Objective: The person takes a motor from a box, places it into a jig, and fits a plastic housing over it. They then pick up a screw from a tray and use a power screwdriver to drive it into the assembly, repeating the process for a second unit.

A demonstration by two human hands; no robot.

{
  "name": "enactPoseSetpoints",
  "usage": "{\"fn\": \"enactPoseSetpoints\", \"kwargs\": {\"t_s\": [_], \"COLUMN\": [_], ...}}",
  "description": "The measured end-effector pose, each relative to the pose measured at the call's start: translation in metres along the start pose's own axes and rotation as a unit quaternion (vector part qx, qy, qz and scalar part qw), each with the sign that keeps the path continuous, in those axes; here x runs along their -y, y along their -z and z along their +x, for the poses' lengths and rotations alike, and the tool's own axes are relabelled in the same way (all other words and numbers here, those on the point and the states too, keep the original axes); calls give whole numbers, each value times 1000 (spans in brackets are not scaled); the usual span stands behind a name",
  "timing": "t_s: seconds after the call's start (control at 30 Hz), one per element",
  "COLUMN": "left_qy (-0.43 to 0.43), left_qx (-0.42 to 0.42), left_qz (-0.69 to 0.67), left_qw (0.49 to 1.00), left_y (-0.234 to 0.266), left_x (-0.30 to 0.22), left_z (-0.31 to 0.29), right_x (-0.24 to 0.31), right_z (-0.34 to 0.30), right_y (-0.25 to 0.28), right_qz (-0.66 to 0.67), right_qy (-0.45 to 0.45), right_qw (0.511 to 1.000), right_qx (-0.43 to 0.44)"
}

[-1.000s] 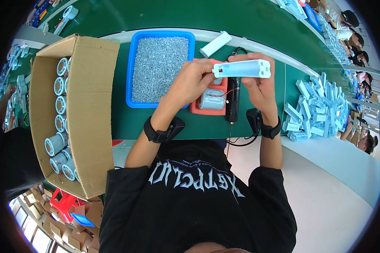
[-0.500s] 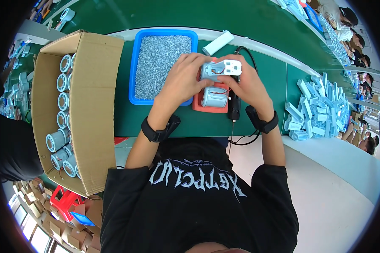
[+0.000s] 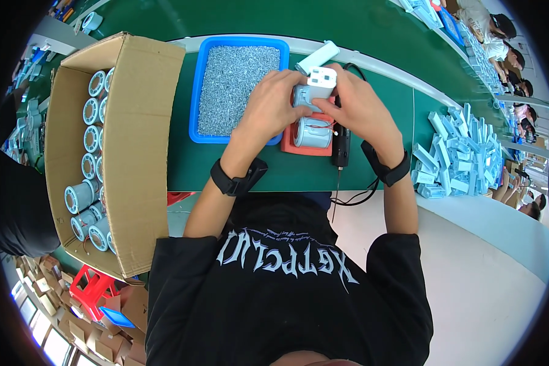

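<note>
Both my hands are closed around a light-blue plastic housing with a white block-shaped handle (image 3: 321, 83). My left hand (image 3: 272, 102) grips its rounded blue body from the left, fingertips partly hidden. From the right, my right hand (image 3: 363, 108) pinches the handle side with thumb and fingers. Just below the hands, a second light-blue cylindrical housing (image 3: 313, 133) with thin red wires lies in a red fixture (image 3: 309, 151). A black electric screwdriver (image 3: 342, 148) rests right of the fixture, its bit toward me.
A blue tray (image 3: 194, 104) full of small screws lies left of my hands. Farther left stands a cardboard box (image 3: 141, 158) of cylindrical housings. A pale handle piece (image 3: 318, 57) lies behind my hands. Many light-blue handle pieces (image 3: 460, 152) are heaped at right.
The held housing has been tipped so its white end stands more upright, and it has shifted slightly left. My hands have turned with it.
</note>
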State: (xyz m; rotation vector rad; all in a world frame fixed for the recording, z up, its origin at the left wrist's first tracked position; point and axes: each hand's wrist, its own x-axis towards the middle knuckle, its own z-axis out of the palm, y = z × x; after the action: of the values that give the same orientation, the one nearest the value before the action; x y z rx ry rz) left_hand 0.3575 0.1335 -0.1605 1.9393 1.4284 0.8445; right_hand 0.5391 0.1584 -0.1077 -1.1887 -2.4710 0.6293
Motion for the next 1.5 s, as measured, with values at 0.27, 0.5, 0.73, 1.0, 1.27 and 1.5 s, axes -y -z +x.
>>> {"fn": "enactPoseSetpoints", "kwargs": {"t_s": [0.27,0.5,0.73,1.0,1.27,1.5], "left_qy": [12,-7,79,-7,34,-99], "left_qx": [-2,19,71,11,-16,33], "left_qz": [-49,-84,-50,-27,-19,-20], "left_qw": [999,996,993,1000,999,994], "left_y": [-3,-1,6,-4,11,-11], "left_x": [4,15,3,10,0,-32], "left_z": [-1,4,6,5,-23,-48], "right_x": [-2,-11,-13,-18,-105,-116], "right_z": [2,6,13,-7,54,86], "right_y": [-6,-6,-12,-15,15,-36], "right_qz": [-79,-33,-29,3,-129,-331], "right_qy": [14,-13,-4,-40,74,135], "right_qw": [996,999,999,999,988,929], "right_qx": [24,38,24,-20,-35,95]}}
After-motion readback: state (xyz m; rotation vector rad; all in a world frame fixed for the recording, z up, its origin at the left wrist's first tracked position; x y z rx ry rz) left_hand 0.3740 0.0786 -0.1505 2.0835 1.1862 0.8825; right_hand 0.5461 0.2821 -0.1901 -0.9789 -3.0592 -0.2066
